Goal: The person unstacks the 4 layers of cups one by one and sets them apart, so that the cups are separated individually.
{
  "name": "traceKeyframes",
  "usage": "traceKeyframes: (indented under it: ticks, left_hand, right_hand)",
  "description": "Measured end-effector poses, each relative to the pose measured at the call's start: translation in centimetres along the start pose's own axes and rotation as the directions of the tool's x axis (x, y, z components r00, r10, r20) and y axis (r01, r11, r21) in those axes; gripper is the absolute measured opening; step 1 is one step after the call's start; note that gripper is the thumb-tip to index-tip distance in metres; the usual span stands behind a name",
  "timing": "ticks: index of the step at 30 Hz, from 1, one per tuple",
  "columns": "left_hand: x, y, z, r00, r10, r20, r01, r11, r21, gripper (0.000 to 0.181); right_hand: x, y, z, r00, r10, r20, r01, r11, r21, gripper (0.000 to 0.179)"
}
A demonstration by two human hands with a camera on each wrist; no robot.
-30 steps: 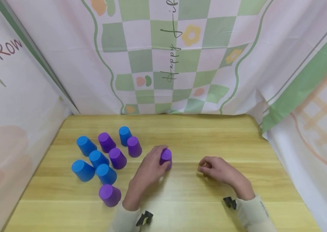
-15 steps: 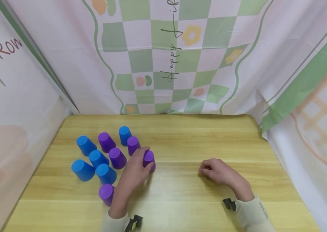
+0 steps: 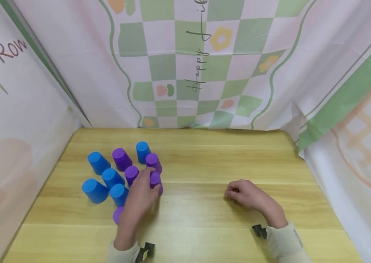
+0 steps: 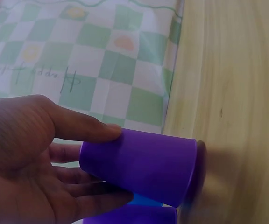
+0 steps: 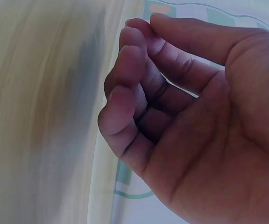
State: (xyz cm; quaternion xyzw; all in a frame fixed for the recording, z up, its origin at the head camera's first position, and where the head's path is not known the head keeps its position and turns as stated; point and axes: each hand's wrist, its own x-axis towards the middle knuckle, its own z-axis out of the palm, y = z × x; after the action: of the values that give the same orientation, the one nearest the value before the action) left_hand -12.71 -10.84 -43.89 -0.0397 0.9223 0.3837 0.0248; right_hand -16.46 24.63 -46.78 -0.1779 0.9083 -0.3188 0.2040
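The left hand [image 3: 139, 199] grips an upturned purple cup [image 3: 155, 180] on the worktop [image 3: 205, 219], thumb and fingers round its wall; the cup stands upright, just right of the cluster of blue and purple cups [image 3: 116, 171]; the right hand [image 3: 246, 193], loosely curled and empty, rests well apart to the right.

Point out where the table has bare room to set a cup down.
Bare wood lies between the left hand and right hand, and along the table toward the backdrop. The left side is crowded with blue cups and purple cups.

Bright even light, blurred wrist views
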Motion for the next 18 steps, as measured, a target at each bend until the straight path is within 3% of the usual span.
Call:
traceKeyframes:
  ticks: [12,18]
  left_hand:
    - [0.03,-0.47,-0.53,0.999,-0.044,0.014,0.044,0.999,0.014,0.052]
    - [0.05,-0.76,-0.54,1.0,-0.006,0.003,0.005,1.0,0.027,0.05]
  right_hand:
    - [0.31,-0.25,0.34,1.0,-0.009,0.008,0.009,1.0,0.006,0.03]
    - [0.36,-0.25,0.49,1.0,-0.006,0.005,0.006,1.0,-0.004,0.03]
